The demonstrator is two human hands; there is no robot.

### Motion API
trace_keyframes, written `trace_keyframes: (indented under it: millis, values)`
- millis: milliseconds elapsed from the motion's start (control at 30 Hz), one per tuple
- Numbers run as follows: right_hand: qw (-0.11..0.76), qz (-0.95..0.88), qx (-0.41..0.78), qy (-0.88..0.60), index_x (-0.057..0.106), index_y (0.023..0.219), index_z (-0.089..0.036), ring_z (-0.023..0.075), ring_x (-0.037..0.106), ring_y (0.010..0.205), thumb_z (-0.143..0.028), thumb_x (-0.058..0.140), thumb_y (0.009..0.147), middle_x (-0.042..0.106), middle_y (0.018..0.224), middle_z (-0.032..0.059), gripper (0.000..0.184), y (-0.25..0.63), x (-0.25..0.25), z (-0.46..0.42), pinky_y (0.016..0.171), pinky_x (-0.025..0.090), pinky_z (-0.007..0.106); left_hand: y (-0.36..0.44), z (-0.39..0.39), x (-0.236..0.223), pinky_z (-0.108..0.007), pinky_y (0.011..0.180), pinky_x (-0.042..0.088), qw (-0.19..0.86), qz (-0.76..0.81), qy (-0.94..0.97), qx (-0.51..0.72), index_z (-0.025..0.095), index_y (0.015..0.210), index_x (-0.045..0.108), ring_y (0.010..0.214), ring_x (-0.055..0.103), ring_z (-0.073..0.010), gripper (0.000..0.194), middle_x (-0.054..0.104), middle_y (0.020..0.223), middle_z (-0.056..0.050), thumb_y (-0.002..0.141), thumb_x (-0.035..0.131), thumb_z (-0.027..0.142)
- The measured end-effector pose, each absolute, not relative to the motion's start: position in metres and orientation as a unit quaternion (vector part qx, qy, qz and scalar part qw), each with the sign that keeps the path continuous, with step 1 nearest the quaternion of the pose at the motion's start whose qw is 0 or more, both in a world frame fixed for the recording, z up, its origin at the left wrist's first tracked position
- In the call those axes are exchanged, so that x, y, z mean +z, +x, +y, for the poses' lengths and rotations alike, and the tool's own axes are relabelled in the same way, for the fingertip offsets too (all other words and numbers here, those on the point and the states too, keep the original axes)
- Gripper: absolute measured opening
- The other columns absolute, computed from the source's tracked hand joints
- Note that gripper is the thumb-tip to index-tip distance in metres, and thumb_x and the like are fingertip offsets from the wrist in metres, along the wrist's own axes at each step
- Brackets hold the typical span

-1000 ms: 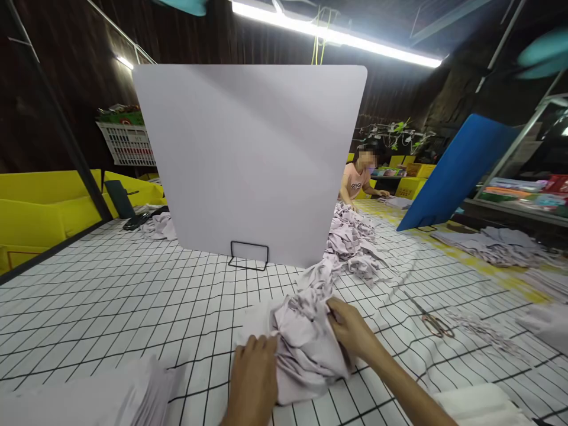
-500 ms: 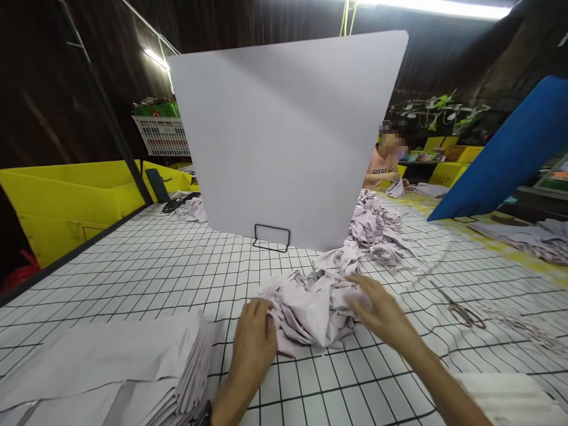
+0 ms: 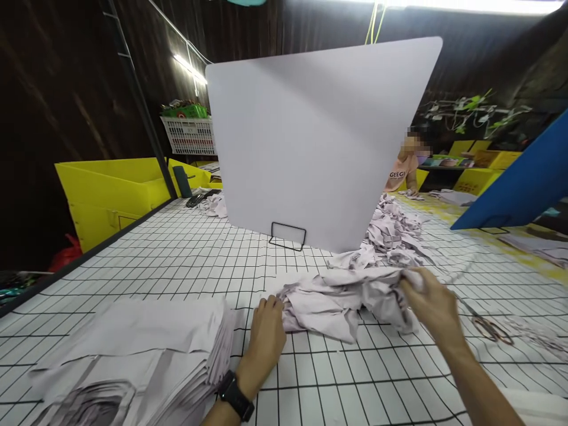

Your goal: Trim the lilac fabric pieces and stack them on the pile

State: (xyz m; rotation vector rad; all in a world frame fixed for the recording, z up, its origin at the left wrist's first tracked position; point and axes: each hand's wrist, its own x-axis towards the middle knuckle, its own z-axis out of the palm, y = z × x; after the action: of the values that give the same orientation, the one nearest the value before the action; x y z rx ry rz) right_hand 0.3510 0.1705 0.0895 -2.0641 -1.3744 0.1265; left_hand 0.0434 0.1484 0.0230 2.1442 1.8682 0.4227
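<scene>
A crumpled pale lilac fabric piece [image 3: 337,299] lies on the black-gridded white table [image 3: 168,260]. My left hand [image 3: 266,337], with a black watch on its wrist, pinches the fabric's left edge against the table. My right hand [image 3: 432,305] is closed on the fabric's right end and holds it slightly raised, so the cloth stretches between both hands. A stack of flat lilac fabric pieces [image 3: 133,355] sits at the near left, beside my left forearm.
A white upright board [image 3: 319,136] on a wire stand stands behind the fabric. More lilac scraps [image 3: 393,228] trail toward a seated person [image 3: 406,168]. Scissors [image 3: 486,325] lie right of my right hand. Yellow bins [image 3: 115,189] stand at left, a blue board [image 3: 523,183] at right.
My right hand has moved right and gripped the fabric's end, drawing the bunched cloth out wider. My left hand keeps its hold on the left edge. The view has turned leftward.
</scene>
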Motion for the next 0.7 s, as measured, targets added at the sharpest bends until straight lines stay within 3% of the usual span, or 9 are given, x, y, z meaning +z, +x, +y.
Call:
trace_keyframes:
  millis: [100,167,300,433,500,567,633,700]
  values:
    - [0.458,-0.413,-0.011,-0.787,0.059,0.103,-0.025,0.0276,0.062,0.071,-0.047,0.055,0.079,0.064,0.078,0.0057,0.032,0.362,0.113,0.154,0.064,0.047,0.037,0.040,0.153,0.024,-0.032,0.087,0.052,0.134,0.655,0.717,0.196,0.013,0.102,0.069,0.102,0.062,-0.0226,0.054,0.066,0.107,-0.011,0.074,0.034,-0.018]
    - [0.500,-0.397,-0.015,-0.770,0.059,0.106,-0.026,0.0269,0.062,0.073,-0.048,0.056,0.078,0.064,0.081,0.0052,0.036,0.365,0.120,0.151,0.064,0.049,0.036,0.039,0.155,0.027,-0.029,0.085,0.052,0.131,0.655,0.705,0.238,0.013,0.105,0.068,0.100,0.062,-0.0206,0.054,0.064,0.106,-0.010,0.076,0.033,-0.017]
    - [0.417,-0.481,0.023,-0.771,0.058,0.118,-0.020,0.0324,0.067,0.087,-0.040,0.048,0.083,0.068,0.095,0.0120,0.042,0.368,0.103,0.161,0.073,0.055,0.043,0.038,0.164,0.040,-0.033,0.089,0.050,0.102,0.666,0.699,0.241,0.014,0.106,0.068,0.103,0.060,-0.0224,0.050,0.063,0.108,-0.011,0.079,0.037,-0.015]
    - [0.328,-0.550,0.042,-0.767,0.064,0.121,-0.015,0.0407,0.058,0.121,-0.026,0.048,0.081,0.063,0.126,0.0220,0.044,0.349,0.057,0.166,0.093,0.052,0.052,0.047,0.170,0.046,-0.046,0.096,0.045,0.084,0.661,0.714,0.213,0.014,0.111,0.067,0.115,0.054,-0.0305,0.040,0.060,0.124,-0.014,0.083,0.046,-0.005]
    - [0.289,-0.586,0.057,-0.755,0.063,0.128,-0.021,0.0427,0.048,0.135,-0.032,0.049,0.086,0.053,0.146,0.0186,0.046,0.332,0.033,0.164,0.101,0.046,0.060,0.061,0.168,0.041,-0.047,0.099,0.044,0.106,0.612,0.756,0.206,0.018,0.117,0.066,0.119,0.053,-0.0311,0.030,0.060,0.128,-0.012,0.090,0.056,0.012]
    - [0.251,-0.610,0.067,-0.749,0.061,0.134,-0.026,0.0478,0.041,0.139,-0.040,0.056,0.086,0.044,0.157,0.0143,0.050,0.317,0.014,0.163,0.103,0.039,0.071,0.077,0.165,0.032,-0.046,0.100,0.045,0.148,0.544,0.801,0.203,0.022,0.120,0.065,0.121,0.052,-0.0314,0.032,0.061,0.128,-0.009,0.088,0.066,0.028]
    - [0.220,-0.621,0.067,-0.749,0.060,0.137,-0.027,0.0505,0.040,0.139,-0.038,0.058,0.085,0.039,0.161,0.0131,0.053,0.309,0.003,0.166,0.102,0.036,0.075,0.092,0.164,0.024,-0.047,0.099,0.045,0.180,0.505,0.818,0.208,0.021,0.111,0.068,0.119,0.054,-0.0316,0.025,0.064,0.125,-0.009,0.086,0.067,0.025]
    - [0.201,-0.626,0.061,-0.751,0.059,0.138,-0.026,0.0475,0.041,0.139,-0.027,0.053,0.087,0.037,0.162,0.0126,0.051,0.311,0.000,0.174,0.102,0.038,0.071,0.099,0.166,0.022,-0.046,0.096,0.045,0.186,0.514,0.807,0.224,0.017,0.095,0.068,0.112,0.057,-0.0307,0.013,0.068,0.114,-0.011,0.088,0.058,0.013]
